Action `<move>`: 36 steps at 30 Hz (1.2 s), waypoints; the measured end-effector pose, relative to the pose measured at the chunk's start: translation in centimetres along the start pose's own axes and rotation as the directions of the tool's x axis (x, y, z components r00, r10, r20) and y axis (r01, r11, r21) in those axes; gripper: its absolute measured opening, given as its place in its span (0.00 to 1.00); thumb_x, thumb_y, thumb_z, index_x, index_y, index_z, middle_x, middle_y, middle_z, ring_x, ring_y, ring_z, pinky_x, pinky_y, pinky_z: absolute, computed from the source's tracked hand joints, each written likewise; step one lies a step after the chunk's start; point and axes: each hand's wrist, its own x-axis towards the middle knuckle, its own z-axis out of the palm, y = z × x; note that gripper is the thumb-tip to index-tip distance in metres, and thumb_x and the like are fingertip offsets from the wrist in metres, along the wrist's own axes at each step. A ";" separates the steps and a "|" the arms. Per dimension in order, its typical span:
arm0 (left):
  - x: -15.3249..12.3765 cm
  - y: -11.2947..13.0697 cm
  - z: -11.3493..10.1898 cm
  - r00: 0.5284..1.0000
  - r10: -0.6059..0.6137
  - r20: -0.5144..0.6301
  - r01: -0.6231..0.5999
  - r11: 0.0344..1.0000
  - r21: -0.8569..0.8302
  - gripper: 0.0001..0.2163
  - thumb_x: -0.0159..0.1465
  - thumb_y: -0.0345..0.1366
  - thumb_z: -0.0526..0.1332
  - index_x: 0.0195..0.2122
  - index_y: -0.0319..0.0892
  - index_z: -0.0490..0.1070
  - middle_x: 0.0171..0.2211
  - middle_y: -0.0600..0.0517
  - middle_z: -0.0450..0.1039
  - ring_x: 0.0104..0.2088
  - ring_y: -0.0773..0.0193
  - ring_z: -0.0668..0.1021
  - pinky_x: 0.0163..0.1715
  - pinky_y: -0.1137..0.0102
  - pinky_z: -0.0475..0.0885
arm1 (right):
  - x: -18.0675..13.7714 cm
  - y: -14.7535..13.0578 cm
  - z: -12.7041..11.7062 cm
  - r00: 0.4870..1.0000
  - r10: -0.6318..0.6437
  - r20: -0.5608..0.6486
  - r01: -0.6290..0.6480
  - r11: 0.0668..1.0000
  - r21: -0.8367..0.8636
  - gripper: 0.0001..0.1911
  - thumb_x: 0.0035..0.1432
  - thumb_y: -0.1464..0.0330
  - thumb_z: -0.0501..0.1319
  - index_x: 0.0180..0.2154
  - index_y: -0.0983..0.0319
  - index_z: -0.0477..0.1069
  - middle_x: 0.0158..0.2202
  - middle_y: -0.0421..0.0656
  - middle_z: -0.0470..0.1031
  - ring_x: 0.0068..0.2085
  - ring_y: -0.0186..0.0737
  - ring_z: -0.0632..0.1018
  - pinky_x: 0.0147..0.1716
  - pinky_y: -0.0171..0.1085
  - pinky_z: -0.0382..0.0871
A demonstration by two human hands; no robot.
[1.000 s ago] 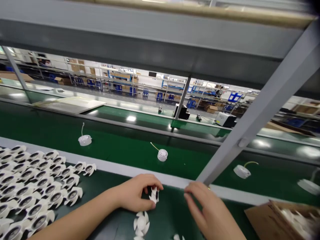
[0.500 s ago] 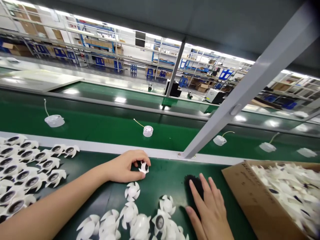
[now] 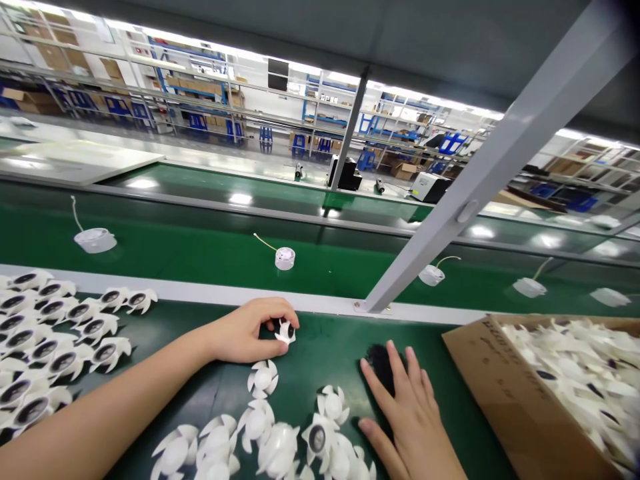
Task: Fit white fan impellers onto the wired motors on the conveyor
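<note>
My left hand (image 3: 255, 330) pinches a small white fan impeller (image 3: 287, 332) between thumb and fingers, its dark hub side partly showing. Over a black, fuzzy-edged patch or pile (image 3: 381, 367) my right hand (image 3: 413, 420) is spread, fingers apart and holding nothing; whether it touches the black stuff I cannot tell. Loose white impellers lie between my hands and toward me, among them a single impeller (image 3: 263, 379) just below my left hand. Most show their closed white face; one impeller (image 3: 318, 439) has its dark hub upward.
Rows of impellers (image 3: 65, 363), hubs up, cover the left of the green table. A cardboard box (image 3: 493, 387) full of white impellers stands at right. Beyond a pale rail, round white housings with wires, such as this housing (image 3: 285, 259), sit on a green belt. A slanted metal post (image 3: 430, 240) rises ahead.
My right hand has shifted slightly left over the black patch. On the belt the white housings have moved a little to the left. My left hand still holds the impeller.
</note>
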 end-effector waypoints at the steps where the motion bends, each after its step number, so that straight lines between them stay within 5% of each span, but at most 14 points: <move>1: 0.0 0.0 0.0 1.000 0.000 0.000 0.000 1.000 0.002 0.13 0.57 0.32 0.64 0.44 0.45 0.72 0.45 0.52 0.72 0.41 0.64 0.74 0.40 0.71 0.70 | 0.0 0.0 0.0 1.000 -0.011 0.008 0.011 1.000 0.005 0.35 0.66 0.53 0.53 0.71 0.45 0.46 0.73 0.48 0.36 0.69 0.72 0.48 0.54 0.70 0.64; 14: 0.1 0.1 0.0 1.000 -0.009 -0.012 0.010 1.000 0.018 0.13 0.57 0.32 0.64 0.44 0.46 0.72 0.45 0.53 0.72 0.41 0.64 0.74 0.40 0.72 0.69 | 0.1 -0.2 -0.2 0.997 0.077 0.017 -0.078 0.997 0.017 0.35 0.66 0.52 0.53 0.71 0.47 0.46 0.73 0.47 0.35 0.69 0.71 0.47 0.55 0.69 0.63; 36: 0.0 0.1 0.1 1.000 -0.002 -0.010 0.002 1.000 0.008 0.13 0.57 0.33 0.64 0.44 0.45 0.72 0.45 0.51 0.73 0.41 0.64 0.74 0.40 0.71 0.70 | 0.0 0.0 -0.1 0.997 0.042 0.059 -0.043 0.999 0.017 0.36 0.67 0.54 0.53 0.71 0.47 0.43 0.74 0.46 0.34 0.70 0.70 0.47 0.56 0.68 0.63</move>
